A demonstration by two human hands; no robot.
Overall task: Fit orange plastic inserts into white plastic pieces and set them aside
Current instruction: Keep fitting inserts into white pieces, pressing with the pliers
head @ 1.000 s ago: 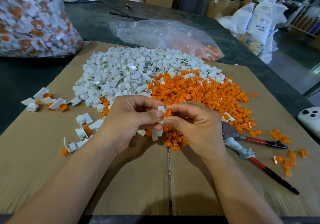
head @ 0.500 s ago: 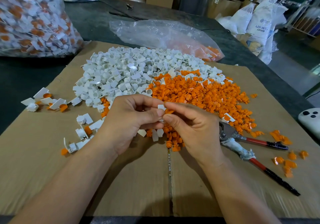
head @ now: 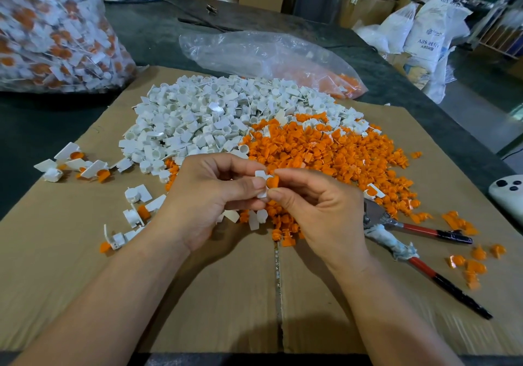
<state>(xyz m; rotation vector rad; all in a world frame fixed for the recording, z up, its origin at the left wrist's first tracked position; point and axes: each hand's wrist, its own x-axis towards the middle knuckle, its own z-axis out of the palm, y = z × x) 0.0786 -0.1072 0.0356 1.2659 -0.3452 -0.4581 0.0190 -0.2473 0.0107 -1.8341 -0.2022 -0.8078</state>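
Note:
My left hand pinches a small white plastic piece just above the cardboard's middle. Against that piece my right hand pinches an orange insert, and the two parts touch between my fingertips. Behind my hands lies a heap of white pieces. A heap of orange inserts spreads to its right. Joined white-and-orange pieces lie in a small group at the left, with a few more closer to my left wrist.
Everything rests on a flattened cardboard sheet over a dark table. Red-handled pliers lie right of my right hand, beside loose orange bits. A full bag of assembled pieces stands far left; a nearly flat clear bag lies behind the heaps.
My fingers have shifted slightly, and the orange insert now shows more plainly beside the white piece. Both hands stay in the same spot.

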